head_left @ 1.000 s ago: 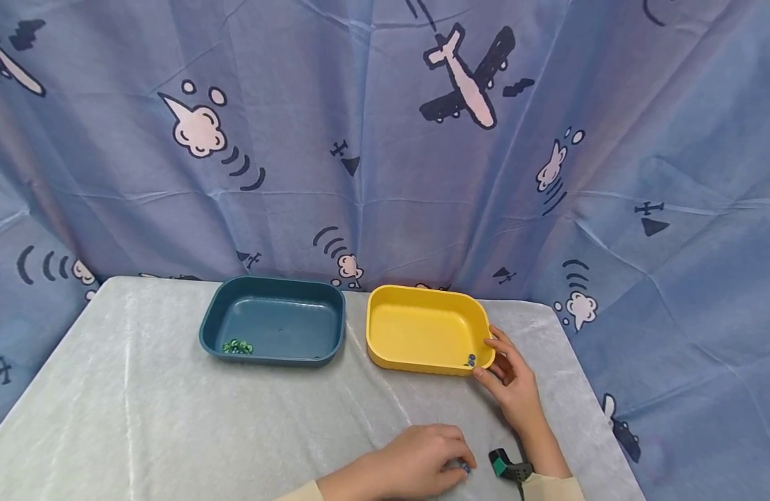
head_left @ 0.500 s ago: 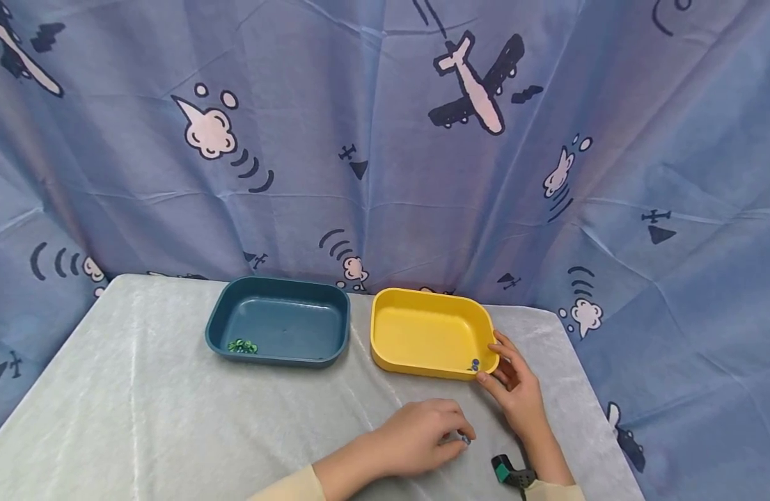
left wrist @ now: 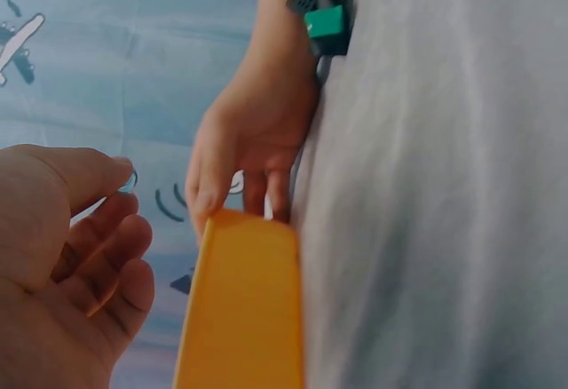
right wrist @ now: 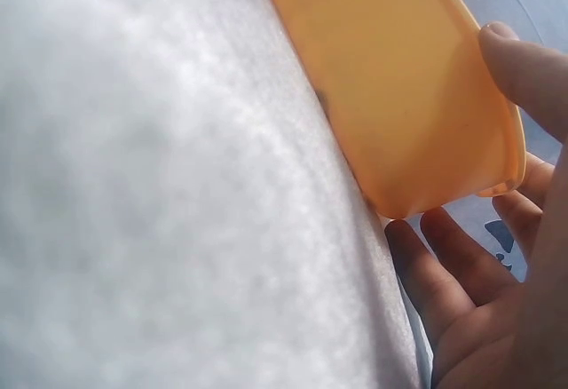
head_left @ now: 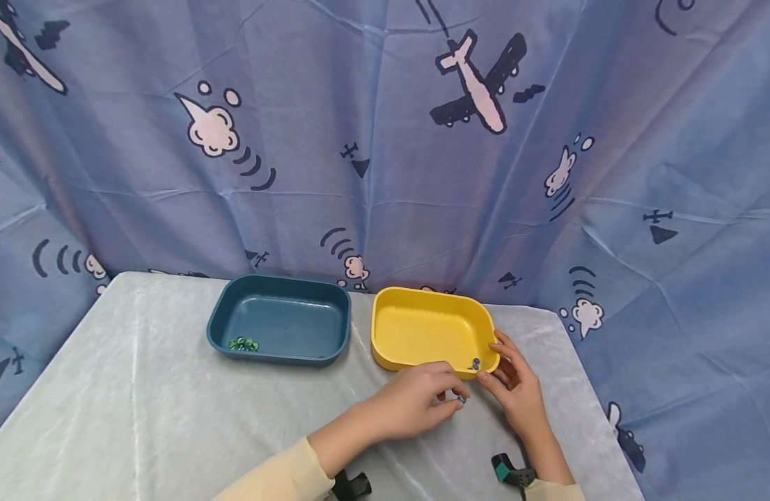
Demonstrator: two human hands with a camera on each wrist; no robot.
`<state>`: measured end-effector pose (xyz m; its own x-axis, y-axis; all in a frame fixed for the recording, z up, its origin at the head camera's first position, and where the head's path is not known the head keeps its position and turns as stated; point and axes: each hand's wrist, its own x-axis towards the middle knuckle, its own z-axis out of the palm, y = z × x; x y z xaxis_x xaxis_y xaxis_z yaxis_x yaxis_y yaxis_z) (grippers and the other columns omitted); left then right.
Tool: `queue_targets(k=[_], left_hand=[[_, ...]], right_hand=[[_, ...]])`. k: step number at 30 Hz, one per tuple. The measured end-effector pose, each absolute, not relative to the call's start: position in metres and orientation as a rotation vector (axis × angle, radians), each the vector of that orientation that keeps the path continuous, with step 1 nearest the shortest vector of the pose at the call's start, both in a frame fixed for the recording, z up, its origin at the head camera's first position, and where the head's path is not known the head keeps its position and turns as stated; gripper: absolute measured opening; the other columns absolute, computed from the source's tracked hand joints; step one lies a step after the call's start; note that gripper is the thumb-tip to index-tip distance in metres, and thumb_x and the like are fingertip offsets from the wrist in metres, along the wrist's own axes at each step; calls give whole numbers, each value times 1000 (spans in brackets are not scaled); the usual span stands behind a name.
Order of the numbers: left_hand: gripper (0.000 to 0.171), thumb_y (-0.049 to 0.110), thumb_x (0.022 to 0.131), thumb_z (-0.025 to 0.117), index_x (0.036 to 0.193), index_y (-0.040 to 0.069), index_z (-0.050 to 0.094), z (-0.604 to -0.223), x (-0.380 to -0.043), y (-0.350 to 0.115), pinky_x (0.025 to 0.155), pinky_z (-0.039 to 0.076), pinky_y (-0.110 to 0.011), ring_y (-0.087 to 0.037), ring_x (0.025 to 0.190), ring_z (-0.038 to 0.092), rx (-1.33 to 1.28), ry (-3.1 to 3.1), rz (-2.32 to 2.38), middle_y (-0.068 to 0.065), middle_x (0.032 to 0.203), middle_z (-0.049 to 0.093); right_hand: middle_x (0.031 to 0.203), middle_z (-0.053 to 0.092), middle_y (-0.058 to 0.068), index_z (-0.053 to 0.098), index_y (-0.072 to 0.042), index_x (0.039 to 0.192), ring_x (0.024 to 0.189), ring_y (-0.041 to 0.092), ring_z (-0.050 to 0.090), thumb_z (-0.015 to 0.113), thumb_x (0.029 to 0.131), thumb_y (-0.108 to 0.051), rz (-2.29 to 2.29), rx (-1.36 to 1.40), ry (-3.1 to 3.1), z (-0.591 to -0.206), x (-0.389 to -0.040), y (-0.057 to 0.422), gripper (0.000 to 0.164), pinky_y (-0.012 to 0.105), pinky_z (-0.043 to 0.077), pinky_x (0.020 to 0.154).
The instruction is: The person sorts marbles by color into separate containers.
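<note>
My left hand [head_left: 413, 402] pinches a small blue glass bead [left wrist: 131, 179] between thumb and index finger, just in front of the yellow tray [head_left: 425, 330]. The other fingers of that hand are loosely curled. At the tray's near right corner, my right hand [head_left: 516, 398] holds the rim, with the thumb on the front side and the fingers round the end wall. In the right wrist view, the thumb [right wrist: 528, 69] lies at the rim and the fingertips touch the corner low down. A few small blue beads [head_left: 475, 364] lie inside that corner.
Left of the yellow tray stands a teal tray [head_left: 316, 332] with several green beads [head_left: 244, 344] in its near left corner. Both trays are on a pale cloth-covered table [head_left: 172, 417]. A blue patterned curtain [head_left: 297, 139] hangs behind and at the sides.
My left hand has lifted away from near the table's front and moved forward with the bead, up to the yellow tray's front side. The right hand keeps its hold on the tray corner.
</note>
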<state>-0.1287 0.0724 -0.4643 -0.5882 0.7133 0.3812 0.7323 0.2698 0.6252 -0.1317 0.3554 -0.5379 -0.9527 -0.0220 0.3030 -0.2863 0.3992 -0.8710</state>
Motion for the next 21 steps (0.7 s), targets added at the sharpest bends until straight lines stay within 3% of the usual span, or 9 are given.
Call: queue_targets(k=[21], left_hand=[[19,19,106,76,123,15,81,-442,-173,62,85,53,-12,-7,95,64,-1218,-2598,-1216,7,113,73]], right_hand=[[174,39,5,60,0,148,137,2,57,80,98,4,1594,230,-2418,-541,-132,357,55,15,52,105]])
